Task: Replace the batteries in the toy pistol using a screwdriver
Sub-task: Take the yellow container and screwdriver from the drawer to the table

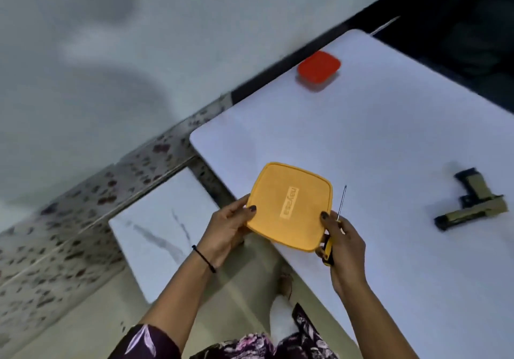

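Observation:
The tan and black toy pistol point(472, 201) lies on its side on the white table point(375, 141), far to the right of both hands. My left hand point(226, 226) grips the left edge of a square yellow container point(289, 205) held over the table's near-left edge. My right hand point(343, 240) pinches the container's right edge with the thumb and also holds a screwdriver point(333, 230). Its yellow and black handle sits in the fingers and its thin metal shaft points up and away. No batteries are visible.
A red square container point(319, 67) sits near the table's far-left edge. Left of the table are a speckled stone ledge point(83, 205), a white marble tile point(164, 227) and a pale wall. My legs and patterned clothing show below the table edge.

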